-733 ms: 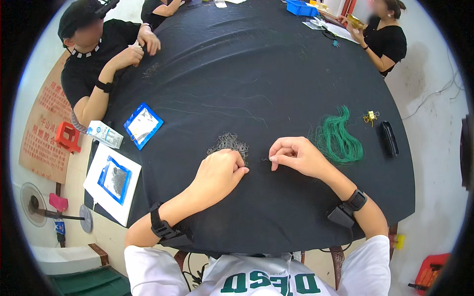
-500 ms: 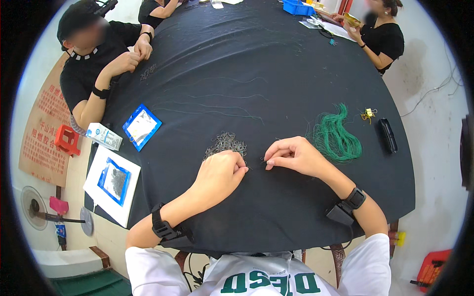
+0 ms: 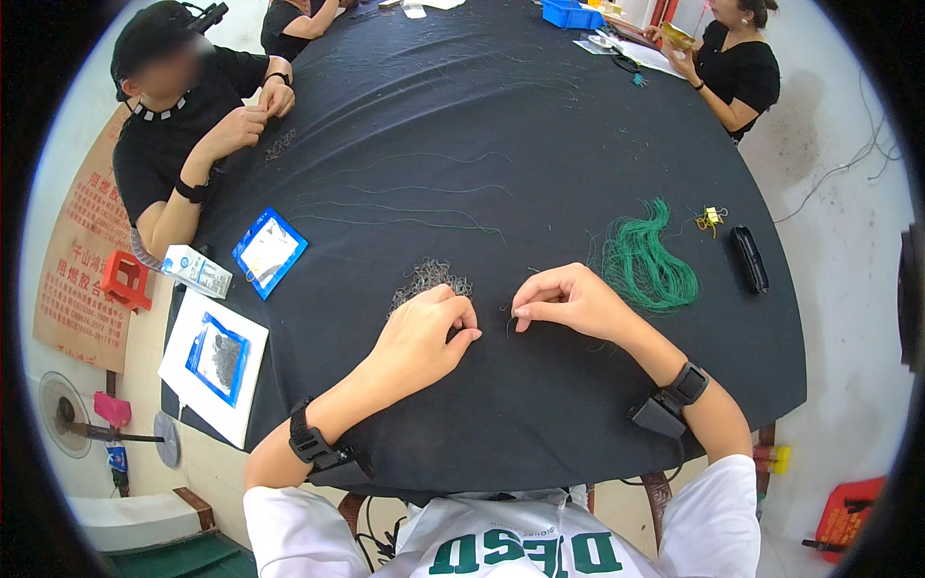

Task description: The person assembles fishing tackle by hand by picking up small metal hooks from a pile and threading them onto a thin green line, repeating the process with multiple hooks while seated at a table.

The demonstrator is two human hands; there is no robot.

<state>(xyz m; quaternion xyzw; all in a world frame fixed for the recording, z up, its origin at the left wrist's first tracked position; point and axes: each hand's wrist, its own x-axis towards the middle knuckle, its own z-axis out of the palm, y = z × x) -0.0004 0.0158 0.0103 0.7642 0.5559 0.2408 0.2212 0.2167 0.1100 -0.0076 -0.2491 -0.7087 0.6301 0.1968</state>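
Note:
My left hand (image 3: 427, 332) is closed in a pinch, thumb and forefinger tips together; whatever may be between them is too small to make out. Just beyond it lies a tangled pile of small dark fish hooks (image 3: 431, 277). Across a short gap, my right hand (image 3: 568, 301) pinches a small fish hook (image 3: 504, 309), which sticks out at the fingertips with a thin dark line hanging below. A loose bundle of green line (image 3: 650, 265) lies beyond and right of that hand.
At left are a white board (image 3: 252, 358) bearing a blue-edged packet (image 3: 218, 358), another blue packet (image 3: 270, 252) and a white carton (image 3: 197, 271). Yellow clips (image 3: 711, 219) and a black case (image 3: 749, 259) lie at right. Single lines (image 3: 414, 188) cross the black cloth. Co-workers sit around the table.
My left thumb and forefinger have bowed apart behind their tips, showing a gap. The hook at my right fingertips has shifted, and its hanging line shows more clearly. The whole view has shifted slightly.

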